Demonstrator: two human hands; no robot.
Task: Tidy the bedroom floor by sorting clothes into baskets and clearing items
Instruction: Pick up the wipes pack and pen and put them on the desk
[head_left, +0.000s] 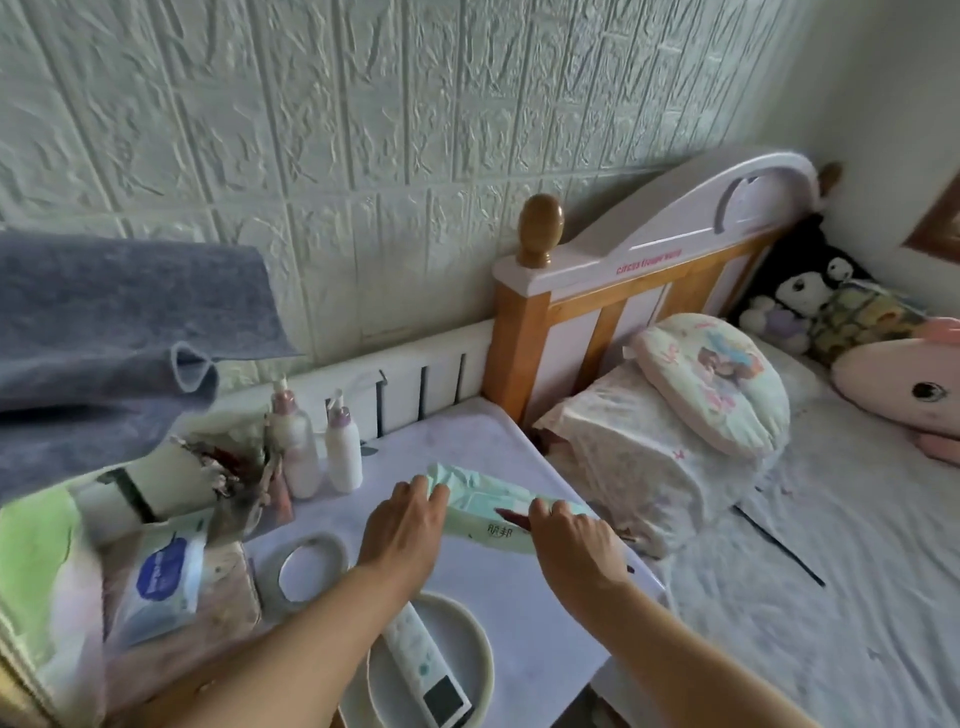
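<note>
Tissue pack (485, 519), pale green, lay flat on the white table (545, 623) beside the bed, long axis running left to right. I had both hands on it.

Left hand (402, 525): gripped the pack's left end, fingers curled over the crumpled top edge, palm down. Thumb hidden from me, so grip depth unclear.

Right hand (569, 538): sat on the right end, fingers bent over the top near the dark red strip, knuckles up. Looked like a grip, fingertips pressed into the wrapper. Neither hand was spread wide.

Pack touched the table surface as far as I could tell; the underside was blocked by my hands.

Around it on the table:
- two pump bottles (322, 441) upright at the back, close together, left of the pack
- white ring (306, 569) flat, near my left forearm
- round tray (467, 660) at the near edge with a remote (423, 670) lying in it, under my left forearm
- wipes pack (163, 574) with a blue label, far left, on a heap of stuff

Grey towel (104, 332) hung at upper left. Pillow (711, 384) and plush toys (810, 296) sat on the bed (831, 597) at right, well apart from the pack.
</note>
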